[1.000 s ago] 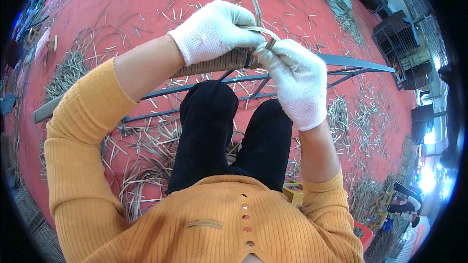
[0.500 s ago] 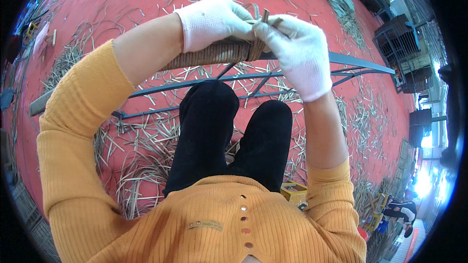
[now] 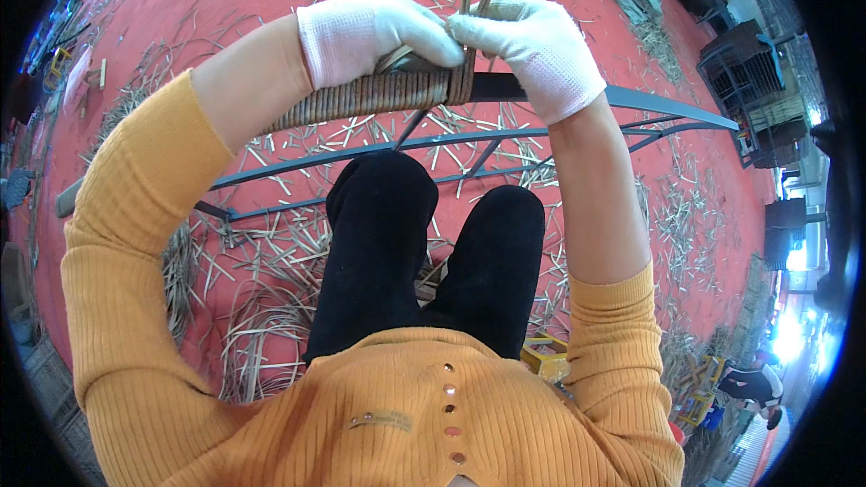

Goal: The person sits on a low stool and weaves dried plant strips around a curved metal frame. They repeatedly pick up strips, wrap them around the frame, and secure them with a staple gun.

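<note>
A dark metal frame lies across in front of my knees. Brown wicker strip is wound tightly around its top bar, and this wrapped section ends near the middle in an upright band. My left hand, in a white knit glove, is closed over the wrapping, its thumb side toward the right. My right hand, gloved the same way, pinches the wicker strips at the end of the wrapping. Two strip ends stand up between the hands. The left fingertips are partly hidden.
Loose cut strips lie scattered over the red floor. A yellow container stands beside my right thigh. Stacked dark woven furniture lines the right side. Another person bends down at the far lower right.
My hands have shifted slightly left, uncovering more of the bar and the upright band. The right hand has turned upward, and the light strip loop above the fingers no longer shows.
</note>
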`<state>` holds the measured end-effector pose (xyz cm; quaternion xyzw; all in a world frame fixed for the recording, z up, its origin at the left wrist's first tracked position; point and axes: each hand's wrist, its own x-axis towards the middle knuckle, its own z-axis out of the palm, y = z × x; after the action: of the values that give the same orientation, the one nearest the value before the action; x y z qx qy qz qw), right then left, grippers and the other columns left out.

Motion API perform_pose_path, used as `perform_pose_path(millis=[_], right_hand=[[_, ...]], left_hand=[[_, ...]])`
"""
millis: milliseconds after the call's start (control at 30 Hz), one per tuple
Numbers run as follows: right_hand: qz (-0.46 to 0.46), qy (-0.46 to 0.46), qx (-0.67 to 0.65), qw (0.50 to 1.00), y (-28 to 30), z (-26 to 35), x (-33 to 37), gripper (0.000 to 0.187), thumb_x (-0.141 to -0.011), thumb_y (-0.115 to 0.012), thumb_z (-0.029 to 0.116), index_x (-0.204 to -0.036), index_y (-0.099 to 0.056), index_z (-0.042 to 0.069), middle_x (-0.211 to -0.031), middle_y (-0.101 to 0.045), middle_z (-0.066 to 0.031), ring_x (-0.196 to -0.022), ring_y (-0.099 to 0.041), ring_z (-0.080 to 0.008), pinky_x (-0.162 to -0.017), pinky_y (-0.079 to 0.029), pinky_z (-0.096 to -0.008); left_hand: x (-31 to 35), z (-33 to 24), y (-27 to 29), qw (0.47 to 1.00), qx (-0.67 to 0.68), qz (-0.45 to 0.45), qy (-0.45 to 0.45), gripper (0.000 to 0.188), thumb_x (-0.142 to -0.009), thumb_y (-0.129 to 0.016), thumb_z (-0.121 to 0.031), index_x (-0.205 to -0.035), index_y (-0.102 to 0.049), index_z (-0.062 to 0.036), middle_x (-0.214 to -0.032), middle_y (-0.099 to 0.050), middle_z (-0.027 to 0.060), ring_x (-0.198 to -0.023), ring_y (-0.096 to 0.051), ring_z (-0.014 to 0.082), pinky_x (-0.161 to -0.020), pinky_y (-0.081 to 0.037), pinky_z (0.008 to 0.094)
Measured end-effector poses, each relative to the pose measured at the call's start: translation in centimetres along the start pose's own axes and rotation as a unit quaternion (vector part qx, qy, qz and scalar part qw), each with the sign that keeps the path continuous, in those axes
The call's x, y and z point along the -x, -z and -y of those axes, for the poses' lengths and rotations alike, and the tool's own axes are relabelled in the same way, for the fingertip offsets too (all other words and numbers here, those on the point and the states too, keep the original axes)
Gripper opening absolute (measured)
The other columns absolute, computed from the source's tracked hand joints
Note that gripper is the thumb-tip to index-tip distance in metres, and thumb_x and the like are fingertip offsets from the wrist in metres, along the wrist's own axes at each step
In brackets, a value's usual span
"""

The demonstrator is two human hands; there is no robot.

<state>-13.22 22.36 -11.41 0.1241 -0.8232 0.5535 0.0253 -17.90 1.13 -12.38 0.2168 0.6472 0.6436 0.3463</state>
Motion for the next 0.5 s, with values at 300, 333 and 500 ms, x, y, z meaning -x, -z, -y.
perform_pose_path(millis=[300,333,500], right_hand=[[-0.157,0.117,0.122,0.973,-2.4,2.0,2.9,0.039,-0.095,-0.072,0.031,-0.108,-0.073,-0.005,-0.096,-0.074,-0.0129,-0.088,-0.070,-0.0166,-0.079,-0.055,-0.0319],[-0.216,0.133,0.157,0.954,-2.8,2.3,4.4,0.029,-0.097,-0.068,0.020,-0.115,-0.069,-0.003,-0.099,-0.072,-0.0106,-0.092,-0.069,-0.0148,-0.081,-0.054,-0.0303],[-0.279,0.033,-0.154,0.947,-7.1,0.0,11.2,0.024,-0.105,-0.048,-0.001,-0.127,-0.055,-0.006,-0.108,-0.070,-0.0146,-0.103,-0.069,-0.0210,-0.098,-0.055,-0.0344]], left_hand=[[0.3,-1.0,-1.8,0.996,-0.066,-0.067,0.001,0.032,-0.078,-0.086,-0.017,-0.103,-0.077,0.0012,-0.092,-0.075,0.0094,-0.081,-0.072,0.0168,-0.076,-0.058,0.0304],[0.5,-1.2,-1.9,0.994,-0.084,-0.072,0.001,0.031,-0.081,-0.085,-0.018,-0.102,-0.076,0.0021,-0.091,-0.074,0.0085,-0.080,-0.071,0.0157,-0.076,-0.057,0.0299],[0.7,-1.5,-2.2,0.989,-0.128,-0.066,0.027,0.032,-0.084,-0.083,-0.024,-0.100,-0.074,0.0028,-0.086,-0.073,0.0076,-0.076,-0.070,0.0131,-0.071,-0.056,0.0274]])
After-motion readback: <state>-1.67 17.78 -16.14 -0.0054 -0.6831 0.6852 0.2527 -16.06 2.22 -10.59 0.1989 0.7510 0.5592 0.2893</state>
